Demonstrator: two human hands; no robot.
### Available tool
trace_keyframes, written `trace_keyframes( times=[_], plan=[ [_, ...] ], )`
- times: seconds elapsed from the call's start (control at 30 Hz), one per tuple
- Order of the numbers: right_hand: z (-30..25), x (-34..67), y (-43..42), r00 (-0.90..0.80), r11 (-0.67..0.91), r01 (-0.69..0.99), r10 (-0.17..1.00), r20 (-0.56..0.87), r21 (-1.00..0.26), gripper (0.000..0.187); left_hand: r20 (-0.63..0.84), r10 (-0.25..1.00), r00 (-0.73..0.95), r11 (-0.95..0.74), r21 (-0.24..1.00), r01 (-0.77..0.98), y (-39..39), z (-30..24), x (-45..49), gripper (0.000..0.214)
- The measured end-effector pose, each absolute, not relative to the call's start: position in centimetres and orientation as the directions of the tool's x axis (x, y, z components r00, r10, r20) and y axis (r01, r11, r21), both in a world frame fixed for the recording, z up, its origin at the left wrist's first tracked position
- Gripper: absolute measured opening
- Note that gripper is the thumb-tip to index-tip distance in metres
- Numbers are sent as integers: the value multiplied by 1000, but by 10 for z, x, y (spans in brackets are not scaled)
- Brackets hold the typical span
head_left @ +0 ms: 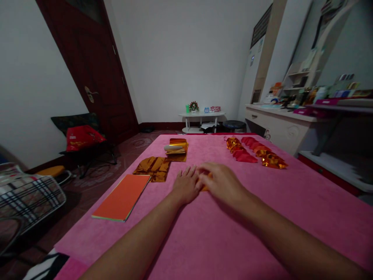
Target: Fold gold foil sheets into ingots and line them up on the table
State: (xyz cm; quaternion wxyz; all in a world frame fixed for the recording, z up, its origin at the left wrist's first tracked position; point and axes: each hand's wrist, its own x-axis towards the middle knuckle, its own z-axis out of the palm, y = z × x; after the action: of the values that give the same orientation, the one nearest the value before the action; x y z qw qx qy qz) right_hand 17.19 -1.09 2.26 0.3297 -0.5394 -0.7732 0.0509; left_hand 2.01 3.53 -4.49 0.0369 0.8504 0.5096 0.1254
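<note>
My left hand [187,186] lies palm down on the pink cloth [227,233], fingers stretched forward, its thumb side against my right hand. With fingers curled and pinched, my right hand [221,179] is closed on a small piece of orange-gold paper [205,188]. Most of that piece is hidden under the fingers. Left of my hands are a fanned set of gold foil paper pieces [154,167] and a stack of orange paper [122,197]. Behind these sits a pile of gold foil [178,144] with a pale, rounded object [173,148] on it.
At the far right of the cloth lie rows of folded red paper pieces [244,156] and shiny gold pieces [274,160]. A white dresser [287,128] stands to the right. A chair with a red bag [83,138] is at the left, and a low white table [201,114] is by the wall.
</note>
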Motion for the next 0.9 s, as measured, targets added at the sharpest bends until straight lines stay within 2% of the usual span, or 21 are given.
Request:
trace_keyframes(
  times=[0.07, 0.13, 0.17, 0.33, 0.47, 0.6, 0.77, 0.9],
  plan=[
    [14, 192, 10, -72, 232, 880, 928, 366, -414, 25, 182, 880, 438, -470, 210, 857, 35, -44, 20, 57],
    [-1, 212, 30, 43, 64, 901, 971, 235, -428, 38, 183, 885, 428, -461, 228, 857, 35, -43, 21, 57],
    [-9, 219, 39, 48, 49, 888, 979, 198, -457, 42, 186, 886, 425, -460, 236, 856, 34, -42, 21, 57],
    [-40, 227, 54, 97, 62, 735, 976, 196, -675, 41, 249, 879, 406, -469, 312, 826, 33, -39, 22, 56],
    [-45, 222, 53, 95, 91, 595, 979, 182, -799, 36, 348, 876, 332, -475, 509, 718, 39, -42, 17, 57],
    [-40, 219, 48, 74, 96, 632, 980, 183, -769, 33, 383, 889, 251, -456, 685, 568, 47, -49, 11, 57],
    [-36, 212, 37, -11, 143, 740, 980, 200, -657, 57, 370, 883, 288, -469, 712, 522, 47, -50, 10, 73],
    [-39, 210, 37, -29, 145, 658, 986, 167, -739, 57, 368, 887, 278, -460, 753, 471, 46, -48, 11, 80]
  ],
)
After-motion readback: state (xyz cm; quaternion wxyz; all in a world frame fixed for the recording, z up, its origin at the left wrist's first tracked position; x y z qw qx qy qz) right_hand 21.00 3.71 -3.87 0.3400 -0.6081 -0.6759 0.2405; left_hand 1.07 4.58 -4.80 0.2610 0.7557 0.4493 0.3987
